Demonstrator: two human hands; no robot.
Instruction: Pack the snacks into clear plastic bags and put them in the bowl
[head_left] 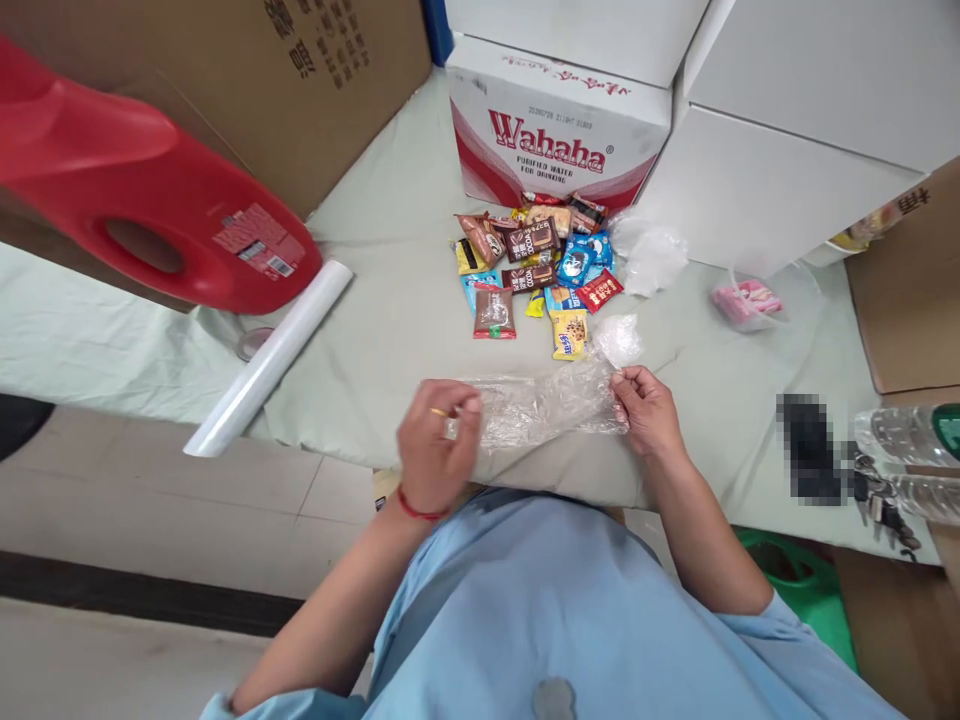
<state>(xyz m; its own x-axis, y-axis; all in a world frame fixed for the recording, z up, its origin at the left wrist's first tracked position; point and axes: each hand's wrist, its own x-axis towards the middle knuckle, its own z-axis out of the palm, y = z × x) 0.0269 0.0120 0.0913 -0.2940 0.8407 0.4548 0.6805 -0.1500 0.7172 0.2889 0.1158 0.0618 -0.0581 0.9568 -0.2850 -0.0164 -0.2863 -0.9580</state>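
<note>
Far to the left of the snack pile (531, 240), a big red jug (206, 205) leans into view in front of a brown cardboard box (247, 110). A white roll (270, 358) lies slantwise between the jug and the pile, with a small round lid (253, 343) beside it; jug and roll crowd the table (382, 290) on that side. On the near side of the pile, toward its left, the person's left hand (439, 430) is at the left end of some clear plastic wrap (532, 408). Its fingers are curled with little gap, but blur hides whether they grip the wrap, so one cannot tell. The wrap stretches along the pile's near side, in front of the snacks.

Right behind the pile, a water carton (559, 135) blocks the back. A crumpled clear wad (619, 340) sits at the pile's near right edge, and the right hand (643, 405), nearer than the wad, pinches the wrap's right end between thumb and fingers. A crumpled white bag (649, 252) adjoins the pile's right side. Farther right of the pile are white cabinets (780, 180), a bagged pink packet (748, 300), a pixelated dark object (810, 450), keys (885, 505) and clear bottles (896, 437).
</note>
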